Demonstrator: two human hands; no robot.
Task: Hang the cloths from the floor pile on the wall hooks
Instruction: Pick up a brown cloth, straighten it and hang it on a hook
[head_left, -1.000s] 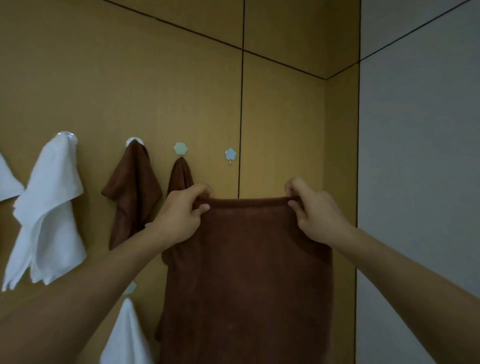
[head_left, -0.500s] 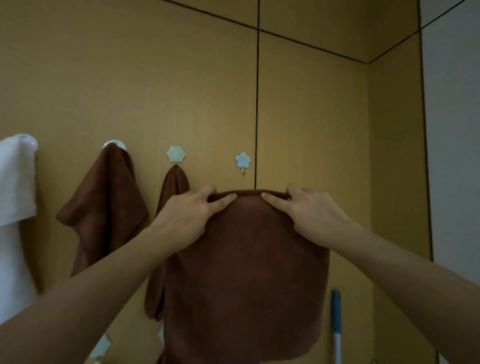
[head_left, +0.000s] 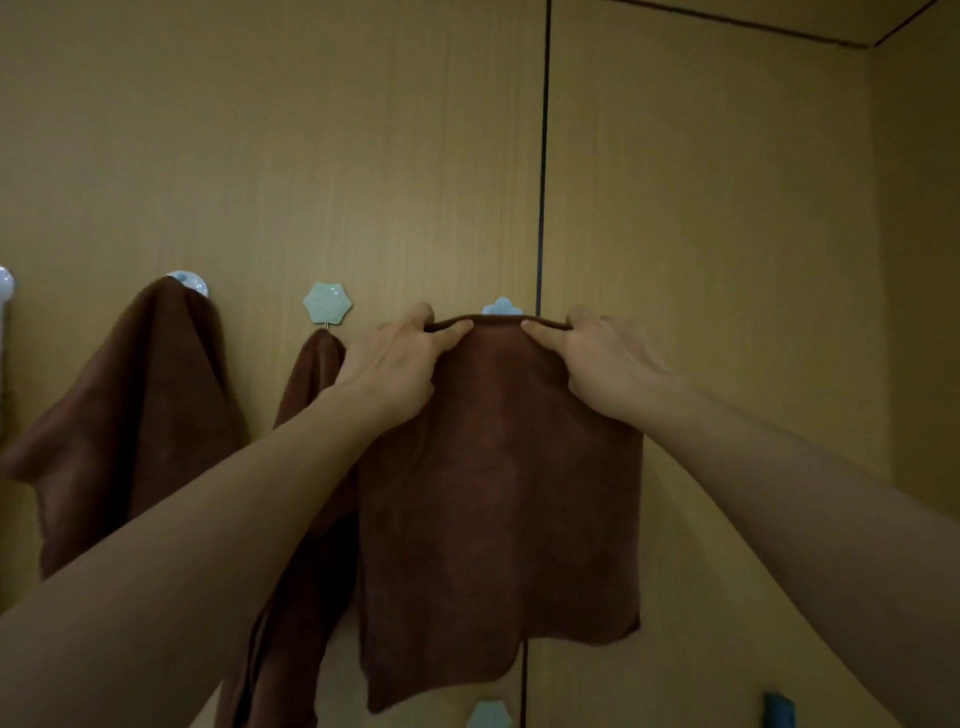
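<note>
Head view: you are holding the brown cloth (head_left: 498, 478) flat against the wall, its top edge level with the blue flower hook (head_left: 501, 306)
Left hand (head_left: 389, 369): fingers are curling over the top hem, pinching it just left of the hook
Right hand (head_left: 602, 364): pinching the same hem just right of the hook
Hook prong: hidden behind the cloth, so you are working by feel
Technique: you are aiming to keep the hem taut between both hands, lifting it slightly above the prong, then lowering it on
Risk: cloth sliding off if released too soon
Neighbours: two brown cloths already hanging (head_left: 140, 405), (head_left: 306, 395)

Three plain brown cloths (head_left: 498, 493) hang before a tan wood-grain wall (head_left: 701, 208) with pale blue-green flower hooks (head_left: 327, 303).
</note>
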